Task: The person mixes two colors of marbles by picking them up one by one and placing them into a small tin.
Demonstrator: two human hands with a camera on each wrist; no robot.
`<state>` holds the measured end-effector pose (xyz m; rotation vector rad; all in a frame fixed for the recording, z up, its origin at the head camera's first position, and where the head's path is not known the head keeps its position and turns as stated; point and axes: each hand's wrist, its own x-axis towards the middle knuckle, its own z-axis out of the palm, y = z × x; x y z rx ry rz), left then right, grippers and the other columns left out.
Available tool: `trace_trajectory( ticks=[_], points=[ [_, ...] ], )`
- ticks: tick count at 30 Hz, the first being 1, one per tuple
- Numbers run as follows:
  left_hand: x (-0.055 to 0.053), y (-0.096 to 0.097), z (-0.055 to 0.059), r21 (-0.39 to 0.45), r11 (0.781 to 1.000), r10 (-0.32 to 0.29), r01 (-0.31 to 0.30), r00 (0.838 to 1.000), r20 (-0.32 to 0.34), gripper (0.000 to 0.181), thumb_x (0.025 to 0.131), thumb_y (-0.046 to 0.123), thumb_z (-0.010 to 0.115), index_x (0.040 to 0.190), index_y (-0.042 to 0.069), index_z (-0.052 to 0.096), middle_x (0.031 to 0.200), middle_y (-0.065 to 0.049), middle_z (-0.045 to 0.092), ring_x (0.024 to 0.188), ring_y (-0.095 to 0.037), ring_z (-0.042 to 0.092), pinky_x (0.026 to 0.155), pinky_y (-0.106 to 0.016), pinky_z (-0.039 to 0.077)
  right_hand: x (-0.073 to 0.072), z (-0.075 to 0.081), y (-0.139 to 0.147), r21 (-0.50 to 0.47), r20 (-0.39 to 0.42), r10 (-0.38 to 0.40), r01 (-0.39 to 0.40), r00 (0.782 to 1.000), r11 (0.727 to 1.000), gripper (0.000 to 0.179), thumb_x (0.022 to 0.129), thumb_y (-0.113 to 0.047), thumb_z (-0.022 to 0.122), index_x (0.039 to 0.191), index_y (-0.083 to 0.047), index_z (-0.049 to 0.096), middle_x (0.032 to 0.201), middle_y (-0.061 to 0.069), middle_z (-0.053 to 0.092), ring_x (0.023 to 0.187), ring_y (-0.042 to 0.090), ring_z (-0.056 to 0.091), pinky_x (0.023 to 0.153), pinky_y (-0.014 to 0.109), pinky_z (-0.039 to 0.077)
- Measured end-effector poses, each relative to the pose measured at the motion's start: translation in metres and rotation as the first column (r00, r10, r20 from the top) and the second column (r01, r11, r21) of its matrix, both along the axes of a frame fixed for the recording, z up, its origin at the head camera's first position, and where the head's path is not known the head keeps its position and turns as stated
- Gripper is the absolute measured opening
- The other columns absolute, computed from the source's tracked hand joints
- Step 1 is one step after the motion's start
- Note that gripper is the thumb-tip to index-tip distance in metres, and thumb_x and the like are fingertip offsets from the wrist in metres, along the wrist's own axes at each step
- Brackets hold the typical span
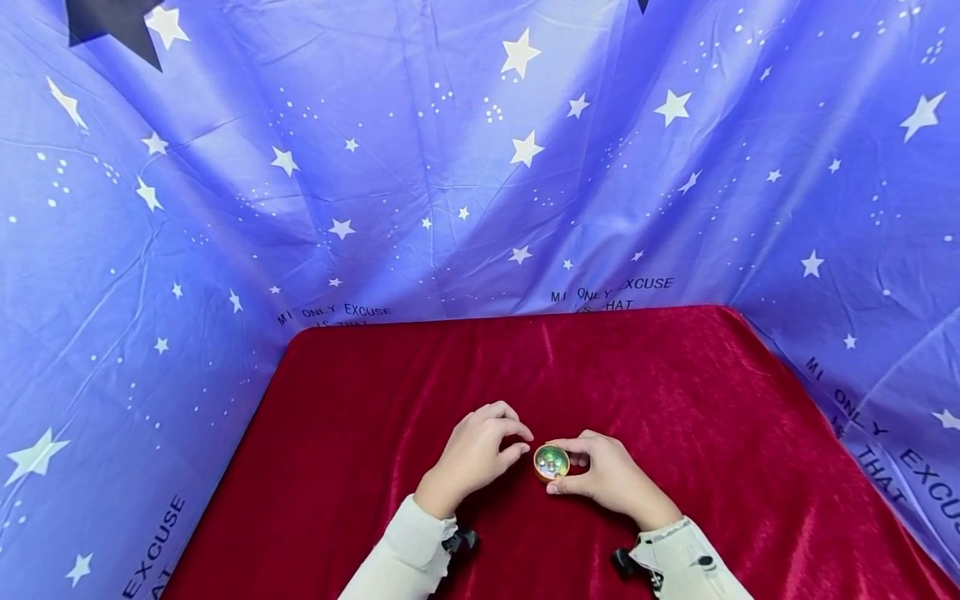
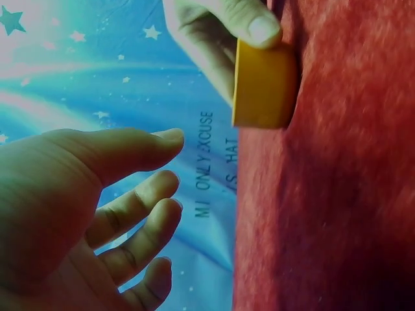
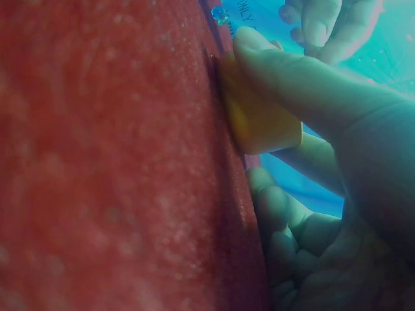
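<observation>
My right hand (image 1: 611, 473) grips a small round cup (image 1: 551, 462) between thumb and fingers, down at the red cloth. The cup's outside is yellow-orange; its inside looks green, with shiny clear pieces in it. In the left wrist view the cup's yellow wall (image 2: 266, 87) shows, with the right thumb on it. My left hand (image 1: 480, 446) hovers just left of the cup, fingers loosely bent and apart from it, nothing visible in them. A blue sparkling gem (image 3: 220, 14) shows beyond the cup in the right wrist view; whether it lies on the cloth I cannot tell.
Red velvet cloth (image 1: 420, 375) covers the table. Around its back and sides hangs a blue-purple curtain (image 1: 420, 167) with white stars and printed words. Dark wrist devices (image 1: 461, 542) show at both pale sleeves.
</observation>
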<state>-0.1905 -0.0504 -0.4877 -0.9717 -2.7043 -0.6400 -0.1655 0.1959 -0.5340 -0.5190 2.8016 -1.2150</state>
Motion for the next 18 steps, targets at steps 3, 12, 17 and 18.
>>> trace_trajectory(
  ticks=[3,12,17,18],
  points=[
    [-0.003,-0.007,0.002,0.027,0.999,0.023,-0.023,1.000,0.022,0.012,0.091,0.025,0.078,0.102,0.026,0.082,0.103,0.013,0.065,0.098,-0.008,0.064,0.087,-0.027,0.054,0.000,-0.001,0.000,0.003,-0.004,-0.005,0.005,1.000,1.000,0.054,0.068,-0.045,0.095,0.118,-0.034,0.077,0.082,-0.009,0.056,0.073,0.004,0.051,0.066,0.022,0.046],
    [-0.013,-0.028,0.006,0.124,0.987,0.096,-0.098,0.995,0.021,0.010,0.090,0.024,0.080,0.100,0.024,0.083,0.101,0.012,0.065,0.097,-0.009,0.063,0.085,-0.029,0.054,-0.001,-0.001,0.000,-0.006,0.002,-0.004,0.004,1.000,1.000,0.056,0.067,-0.045,0.096,0.119,-0.035,0.076,0.083,-0.010,0.057,0.074,0.005,0.052,0.067,0.022,0.047],
    [-0.018,-0.037,0.006,0.162,0.980,0.111,-0.118,0.992,0.052,0.010,0.090,0.022,0.081,0.100,0.021,0.083,0.100,0.010,0.066,0.091,-0.012,0.065,0.081,-0.029,0.054,-0.001,-0.001,0.000,0.002,0.013,-0.002,0.002,1.000,1.000,0.055,0.068,-0.043,0.095,0.120,-0.036,0.076,0.085,-0.010,0.057,0.075,0.005,0.052,0.068,0.023,0.047],
    [-0.019,-0.038,0.005,0.168,0.978,0.114,-0.123,0.992,0.058,0.010,0.090,0.022,0.081,0.100,0.020,0.083,0.100,0.009,0.066,0.091,-0.013,0.065,0.080,-0.029,0.054,-0.001,-0.001,0.000,0.002,0.015,-0.002,0.002,1.000,1.000,0.055,0.068,-0.043,0.095,0.119,-0.036,0.076,0.085,-0.010,0.057,0.075,0.005,0.052,0.068,0.023,0.047]
  ],
)
